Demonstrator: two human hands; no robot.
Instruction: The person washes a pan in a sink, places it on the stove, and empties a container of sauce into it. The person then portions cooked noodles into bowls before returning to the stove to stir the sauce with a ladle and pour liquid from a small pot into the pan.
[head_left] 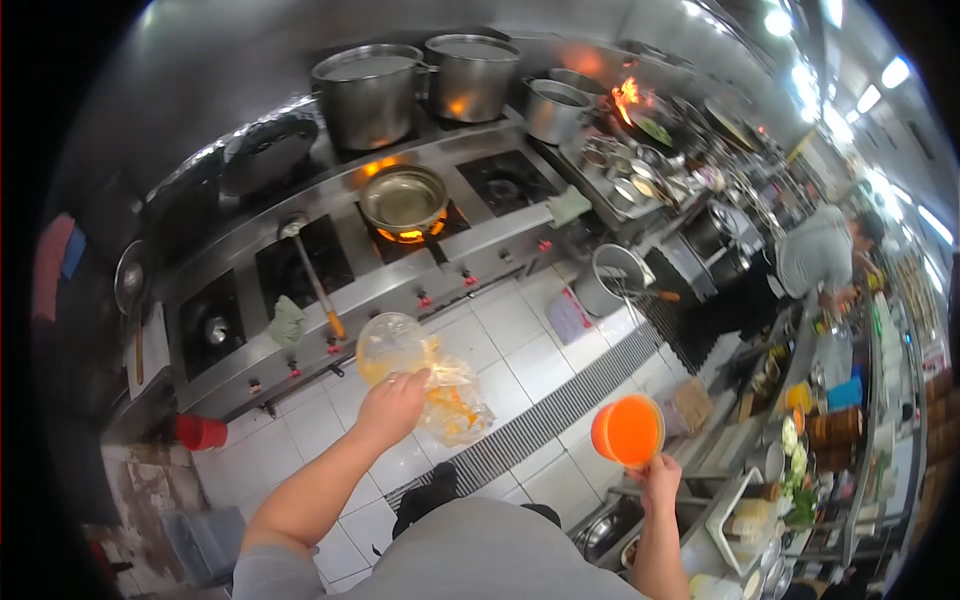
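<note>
My left hand [394,405] is closed on a crumpled clear plastic bag [456,412] with orange-yellow bits in it. A round, see-through plastic container [388,342] with a yellowish tint is just beyond the same hand; whether the fingers also grip it, I cannot tell. On the other side, my right hand [660,482] grips the edge of a round tub [630,432], bright orange inside. Both hands are held up above the tiled floor [505,330], well apart from each other.
A pan [403,197] sits over a lit burner on the stove, its handle pointing toward me. A ladle [315,275] lies across another burner. Large steel pots [368,100] stand behind. Flames rise from a wok [650,125]. A co-worker [815,250] stands at the right counter.
</note>
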